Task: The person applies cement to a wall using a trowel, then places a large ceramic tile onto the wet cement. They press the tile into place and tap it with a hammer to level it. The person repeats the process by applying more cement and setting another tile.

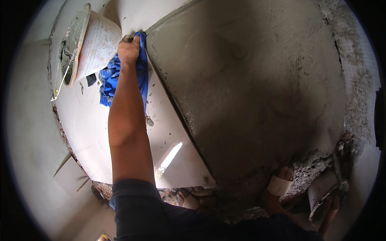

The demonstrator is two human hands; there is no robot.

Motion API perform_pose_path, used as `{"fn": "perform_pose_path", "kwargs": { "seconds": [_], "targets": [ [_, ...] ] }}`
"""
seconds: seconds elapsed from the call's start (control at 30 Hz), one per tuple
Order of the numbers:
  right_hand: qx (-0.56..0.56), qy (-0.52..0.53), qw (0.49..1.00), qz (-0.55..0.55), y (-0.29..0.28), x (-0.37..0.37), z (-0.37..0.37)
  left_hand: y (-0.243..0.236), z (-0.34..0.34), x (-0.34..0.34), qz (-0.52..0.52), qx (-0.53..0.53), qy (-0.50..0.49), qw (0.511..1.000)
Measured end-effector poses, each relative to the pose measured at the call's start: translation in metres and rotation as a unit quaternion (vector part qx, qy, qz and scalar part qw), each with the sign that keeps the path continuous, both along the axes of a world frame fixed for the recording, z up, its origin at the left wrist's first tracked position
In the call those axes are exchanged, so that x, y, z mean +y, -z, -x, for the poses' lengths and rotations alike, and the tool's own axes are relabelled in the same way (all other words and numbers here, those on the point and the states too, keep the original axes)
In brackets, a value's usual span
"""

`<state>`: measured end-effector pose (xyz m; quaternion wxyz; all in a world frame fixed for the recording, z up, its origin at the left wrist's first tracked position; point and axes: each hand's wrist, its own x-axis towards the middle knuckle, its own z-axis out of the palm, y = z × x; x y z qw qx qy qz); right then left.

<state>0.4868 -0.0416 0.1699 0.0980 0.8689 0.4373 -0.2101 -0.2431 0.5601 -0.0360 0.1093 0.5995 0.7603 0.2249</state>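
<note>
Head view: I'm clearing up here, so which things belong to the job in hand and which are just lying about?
Seemingly in use:
blue cloth, gripped by the left hand
bucket of grey mortar
grey mortar layer
pale, smeared item at the right hand, kind unclear

Apparently lying about:
dark scrap beside the bucket
scattered grey crumbs
pale board, far left

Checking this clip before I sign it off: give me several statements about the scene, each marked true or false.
1. The bare left hand grips a crumpled blue cloth. True.
2. A sleeve reaches the left wrist. False: the short dark fabric sleeve leaves the forearm bare.
3. A pale round bucket with wet-looking grey material inside is left of the cloth. True.
4. The cloth is inside the bucket. False: it is outside.
5. A broad grey smeared surface lies right of the cloth. True.
</note>
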Motion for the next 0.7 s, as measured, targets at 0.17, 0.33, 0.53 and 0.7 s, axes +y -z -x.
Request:
{"fn": "perform_pose_path", "kwargs": {
  "seconds": [0.17,0.33,0.53,0.7],
  "targets": [
    [-0.014,0.011,1.000,-0.005,0.002,0.030,0.016,-0.019,-0.002,0.017,0.151,0.063,0.019,0.986],
    [0.014,0.006,0.999,-0.036,0.002,0.065,0.037,-0.016,-0.003,0.032,0.196,0.113,-0.002,0.974],
    [0.060,0.063,0.996,-0.024,0.006,0.078,0.038,0.004,0.008,0.000,0.168,-0.021,0.010,0.985],
    [0.012,0.009,0.995,-0.095,0.020,0.103,0.030,-0.002,-0.018,-0.069,0.201,0.159,0.060,0.965]
  ]
}}
